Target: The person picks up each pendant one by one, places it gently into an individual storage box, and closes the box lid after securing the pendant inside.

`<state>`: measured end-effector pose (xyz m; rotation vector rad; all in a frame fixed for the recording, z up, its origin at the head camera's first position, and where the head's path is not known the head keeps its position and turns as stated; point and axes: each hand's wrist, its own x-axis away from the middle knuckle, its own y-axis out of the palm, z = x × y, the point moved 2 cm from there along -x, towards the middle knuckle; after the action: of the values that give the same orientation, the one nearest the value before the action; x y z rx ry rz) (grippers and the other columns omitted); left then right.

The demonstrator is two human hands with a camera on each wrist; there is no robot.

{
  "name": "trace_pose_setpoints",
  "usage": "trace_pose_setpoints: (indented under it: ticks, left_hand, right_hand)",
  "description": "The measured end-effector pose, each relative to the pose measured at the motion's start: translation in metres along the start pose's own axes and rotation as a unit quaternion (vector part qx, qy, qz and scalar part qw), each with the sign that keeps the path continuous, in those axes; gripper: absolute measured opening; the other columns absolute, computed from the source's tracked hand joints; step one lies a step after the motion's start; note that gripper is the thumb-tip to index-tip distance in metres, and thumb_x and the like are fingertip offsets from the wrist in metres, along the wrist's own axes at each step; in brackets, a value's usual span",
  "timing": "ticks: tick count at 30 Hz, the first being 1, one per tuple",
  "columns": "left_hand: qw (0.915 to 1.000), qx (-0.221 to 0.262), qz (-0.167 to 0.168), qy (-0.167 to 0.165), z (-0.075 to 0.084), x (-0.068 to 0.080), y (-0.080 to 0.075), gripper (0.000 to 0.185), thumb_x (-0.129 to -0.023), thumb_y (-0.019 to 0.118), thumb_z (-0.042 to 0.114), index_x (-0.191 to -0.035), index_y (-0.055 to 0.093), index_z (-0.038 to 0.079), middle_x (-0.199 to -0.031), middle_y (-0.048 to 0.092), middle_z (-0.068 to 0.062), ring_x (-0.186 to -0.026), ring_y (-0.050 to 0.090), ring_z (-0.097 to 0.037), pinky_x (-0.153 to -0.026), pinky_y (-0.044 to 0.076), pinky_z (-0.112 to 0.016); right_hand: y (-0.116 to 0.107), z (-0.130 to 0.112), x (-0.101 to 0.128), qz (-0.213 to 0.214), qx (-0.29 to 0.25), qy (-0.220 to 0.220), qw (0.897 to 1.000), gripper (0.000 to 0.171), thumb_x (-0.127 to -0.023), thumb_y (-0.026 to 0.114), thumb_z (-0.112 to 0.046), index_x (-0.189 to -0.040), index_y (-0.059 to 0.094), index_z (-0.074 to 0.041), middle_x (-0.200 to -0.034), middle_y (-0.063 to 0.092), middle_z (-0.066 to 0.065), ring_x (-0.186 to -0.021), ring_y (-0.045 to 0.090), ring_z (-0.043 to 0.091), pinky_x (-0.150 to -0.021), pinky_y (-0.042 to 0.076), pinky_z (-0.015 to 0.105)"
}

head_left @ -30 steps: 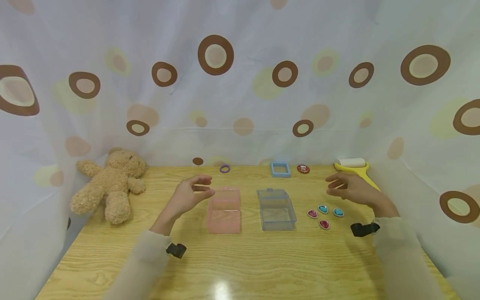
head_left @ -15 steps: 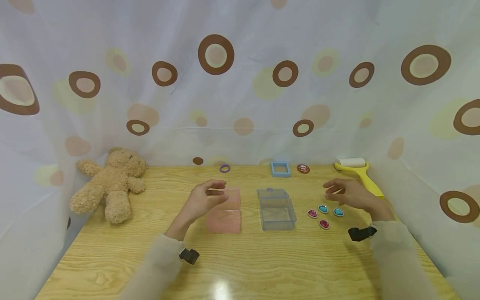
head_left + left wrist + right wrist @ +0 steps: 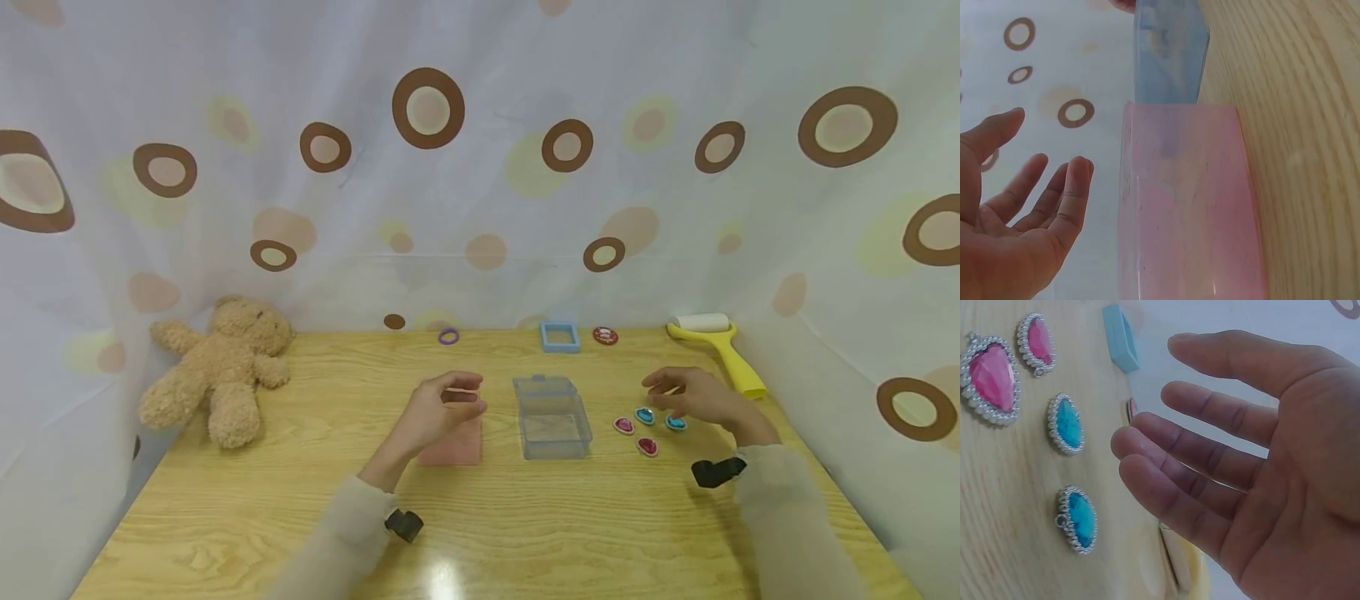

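Note:
My left hand hovers over the clear pink box and hides much of it in the head view. Its fingers are relaxed and hold nothing. To the right of that box stands a clear blue-grey box with its lid tipped back. My right hand, also holding nothing, hangs just above the gem pendants with loosely bent fingers. Two are blue, such as the blue gem pendant, and two are pink, such as the pink gem pendant; all have silvery beaded rims.
At the left lies a teddy bear. Along the back of the wooden table are a purple ring, a light blue square frame and a red round badge. A yellow-handled lint roller lies at the right.
My left hand has moved right and slightly nearer, from beside the pink box to over it. My right hand has shifted slightly left and down toward the pendants.

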<state>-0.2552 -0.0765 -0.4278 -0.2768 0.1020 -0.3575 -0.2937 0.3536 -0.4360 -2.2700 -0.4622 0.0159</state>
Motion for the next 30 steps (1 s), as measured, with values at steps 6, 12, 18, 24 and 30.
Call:
trace_pose_setpoints:
  ticks: [6,12,18,24,30]
  left_hand:
    - [1.0,-0.004,0.008,0.004,0.0,-0.002,0.012,0.046,-0.091,0.075,0.026,-0.133,0.062,0.016,-0.135,0.061,-0.008,-0.121,0.063,-0.028,-0.09,0.059,-0.035]
    - [0.9994,-0.023,0.014,0.02,0.0,-0.004,0.026,0.045,-0.089,0.077,0.023,-0.13,0.064,0.01,-0.132,0.064,-0.012,-0.117,0.066,-0.031,-0.088,0.06,-0.034]
    - [0.9995,-0.032,0.001,-0.002,-0.001,-0.006,0.038,0.047,-0.088,0.078,0.023,-0.13,0.063,0.008,-0.136,0.061,-0.014,-0.12,0.064,-0.032,-0.093,0.059,-0.039]
    - [0.9982,-0.053,-0.017,-0.02,-0.003,-0.009,0.05,0.048,-0.089,0.077,0.019,-0.133,0.061,0.006,-0.138,0.059,-0.015,-0.122,0.062,-0.035,-0.091,0.059,-0.042]
    - [0.9976,-0.062,-0.016,-0.027,-0.002,-0.009,0.058,0.049,-0.088,0.076,0.019,-0.133,0.062,0.004,-0.138,0.061,-0.013,-0.121,0.063,-0.036,-0.087,0.06,-0.042]
  right_hand:
    - [0.007,0.005,-0.001,-0.005,-0.01,0.018,1.0,0.041,-0.098,0.064,-0.022,-0.13,0.058,0.004,-0.117,0.065,0.02,-0.091,0.069,0.024,-0.075,0.06,0.034]
    - [0.013,0.01,-0.003,-0.007,-0.025,0.028,0.999,0.042,-0.097,0.065,-0.019,-0.131,0.058,0.005,-0.119,0.064,0.021,-0.092,0.067,0.022,-0.075,0.059,0.031]
    - [0.019,0.016,-0.005,-0.009,-0.021,0.037,0.999,0.043,-0.094,0.069,-0.02,-0.128,0.059,0.004,-0.119,0.064,0.021,-0.094,0.066,0.019,-0.075,0.058,0.028]
    - [0.022,0.02,-0.007,0.004,0.013,0.04,0.999,0.042,-0.09,0.074,-0.021,-0.124,0.063,0.001,-0.114,0.067,0.017,-0.091,0.065,0.017,-0.074,0.055,0.029]
    - [0.023,0.022,-0.01,0.013,0.059,0.049,0.997,0.041,-0.086,0.077,-0.024,-0.12,0.067,-0.003,-0.11,0.069,0.012,-0.096,0.064,0.021,-0.077,0.052,0.031]
